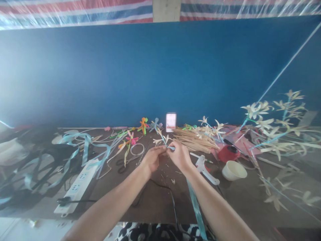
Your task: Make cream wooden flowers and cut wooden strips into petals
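Observation:
My left hand (152,158) and my right hand (180,156) meet fingertip to fingertip above the middle of the table. Between them is a pale flower (162,138) with narrow petals on a blue-wrapped stem. The left fingers pinch the stem low down. In the closed right fingers is a light blue ribbon (171,148) at the stem. A long light blue strip (195,207) hangs past my right forearm over the table's front edge; whether it is the same piece is hidden. A white glue gun (207,170) lies just right of my right wrist.
Dried straw strips (194,140) lie behind my right hand. A cream cup (234,170) and a red roll (228,153) stand to the right, near finished pale flower sprays (278,144). Left are scissors (122,164), a power strip (77,187) and tangled blue ribbon (86,144). A black cable (173,197) crosses the front.

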Available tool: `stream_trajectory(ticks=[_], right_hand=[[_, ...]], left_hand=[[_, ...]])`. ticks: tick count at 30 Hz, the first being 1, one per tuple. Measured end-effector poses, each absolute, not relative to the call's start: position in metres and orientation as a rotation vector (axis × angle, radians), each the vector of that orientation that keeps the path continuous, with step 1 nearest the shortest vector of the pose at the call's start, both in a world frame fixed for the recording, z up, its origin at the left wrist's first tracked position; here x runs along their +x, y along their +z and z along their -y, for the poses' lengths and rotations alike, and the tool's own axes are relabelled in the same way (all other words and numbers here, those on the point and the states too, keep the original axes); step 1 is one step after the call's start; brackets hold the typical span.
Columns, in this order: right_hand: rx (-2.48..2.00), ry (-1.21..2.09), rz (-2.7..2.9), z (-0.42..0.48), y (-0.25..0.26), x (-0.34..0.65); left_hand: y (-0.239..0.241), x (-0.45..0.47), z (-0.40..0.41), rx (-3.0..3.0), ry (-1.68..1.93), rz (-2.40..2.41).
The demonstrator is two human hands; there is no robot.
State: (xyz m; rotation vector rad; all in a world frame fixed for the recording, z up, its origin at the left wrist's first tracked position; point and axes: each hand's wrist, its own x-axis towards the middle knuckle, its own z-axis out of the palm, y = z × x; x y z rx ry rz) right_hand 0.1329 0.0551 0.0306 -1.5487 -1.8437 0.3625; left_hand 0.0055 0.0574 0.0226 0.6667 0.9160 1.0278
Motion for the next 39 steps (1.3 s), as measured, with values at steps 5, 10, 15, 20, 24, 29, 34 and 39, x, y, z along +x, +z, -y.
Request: stream_trajectory(ticks=[5, 10, 15, 20, 24, 29, 34, 39], right_hand=[[-1.297, 0.935, 1.540, -0.058, 0.032, 0.140], [-1.098, 1.323, 1.290, -0.058, 0.029, 0.140], [-1.053, 1.362, 1.274, -0.063, 0.023, 0.140], [-1.170, 1.182, 1.519, -0.065, 0.030, 0.148], [-1.177, 1.166, 1.581, -0.066, 0.041, 0.153], [-1.155, 1.153, 1.583, -0.067, 0.050, 0.156], [-1.145, 1.138, 1.563, -0.066, 0.050, 0.156], [-1.063, 1.153, 1.522, -0.064, 0.048, 0.155]], left_hand=[[0.032, 0.006, -0.045, 0.699, 1.083, -0.843], [0.031, 0.007, -0.047, 0.681, 1.084, -0.849], [0.028, 0.005, -0.051, 0.675, 1.093, -0.845], [0.030, 0.002, -0.054, 0.777, 1.060, -0.906], [0.033, 0.002, -0.055, 0.890, 1.026, -0.951], [0.036, 0.005, -0.054, 0.981, 1.054, -0.929], [0.035, 0.011, -0.053, 1.053, 1.166, -0.949], [0.035, 0.014, -0.054, 1.136, 1.250, -0.997]])
